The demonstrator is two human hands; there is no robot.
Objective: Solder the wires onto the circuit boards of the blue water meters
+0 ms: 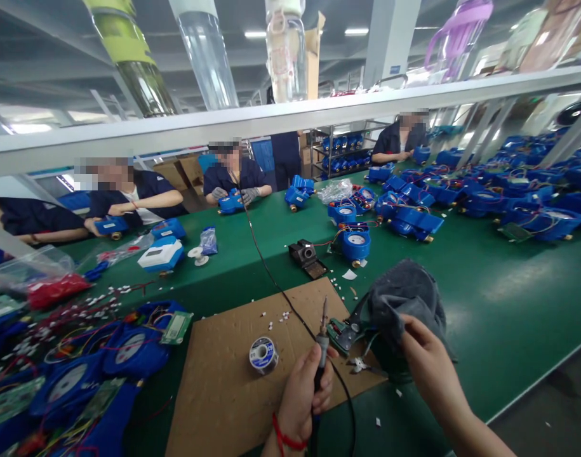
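Left hand (302, 393) fingers closed round iron (322, 348), tip raised above cardboard (223, 368). Right hand (426, 365) fingers pinch cloth (404, 295) off cardboard's right edge. Board (340, 331) there, untouched by tip; soldering seemingly not begun.

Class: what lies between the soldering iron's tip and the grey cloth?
In the head view, a green circuit board with wires lies between soldering iron and grey cloth.

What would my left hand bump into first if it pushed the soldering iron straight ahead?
Likely the small black metal iron stand past the brown cardboard sheet. The left hand aims the grey-handled soldering iron roughly there, though depth is unclear.
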